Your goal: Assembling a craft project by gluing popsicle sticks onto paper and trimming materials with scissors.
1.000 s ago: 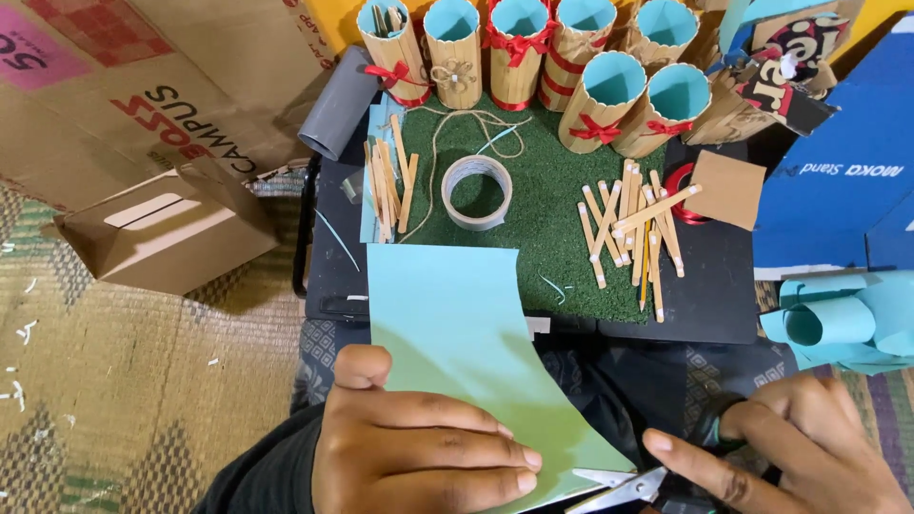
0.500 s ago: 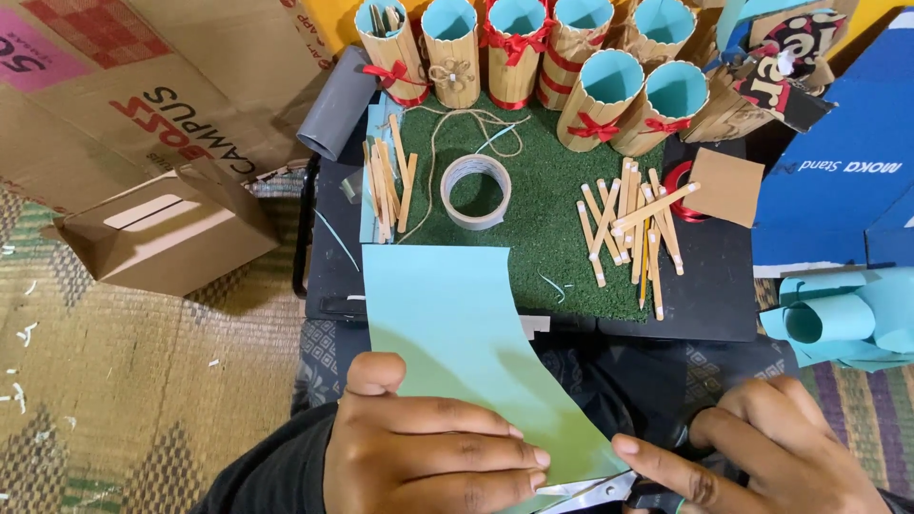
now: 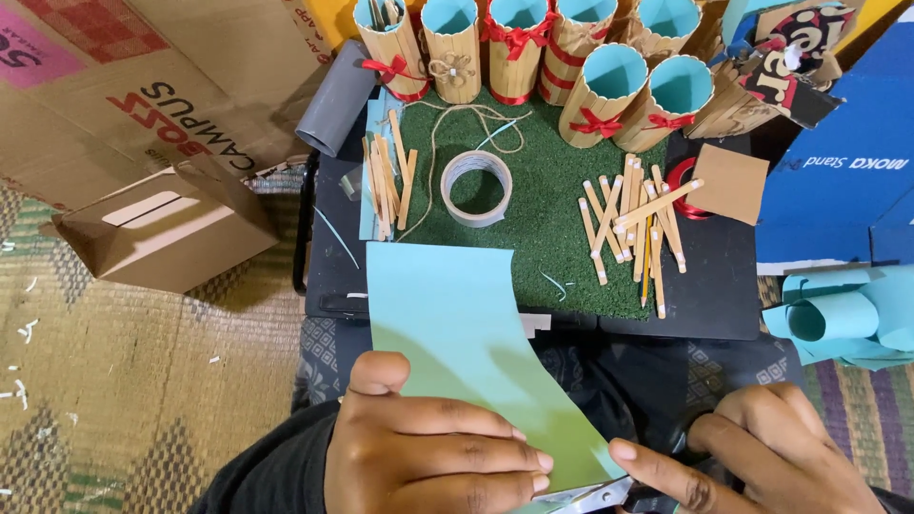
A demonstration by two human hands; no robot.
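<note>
a light blue paper sheet curves up from the lap of a seated person toward the edge of a low black table, its near end pinned under the left hand, whose fingers lie flat and close together across the sheet with the thumb hooked over its left edge. the right hand sits just beside the sheet's lower right corner, fingers loosely curled and the forefinger stretched toward the paper; a pair of scissors shows at the bottom edge between the two hands, blades at the sheet's corner, though whether the right hand grips the handles cannot be told. by the look of it the sheet is largely whole and any cut is only at its start. beyond the paper, a patch of green artificial turf carries a roll of tape, a length of twine and two heaps of wooden sticks. at the far edge stand seven stick-clad cups lined in the same blue, most tied with red ribbon, which suggests several pieces are finished. a brown card square lies to the right, rolled blue paper offcuts further right, and cardboard boxes rest on the woven mat at left.
</note>
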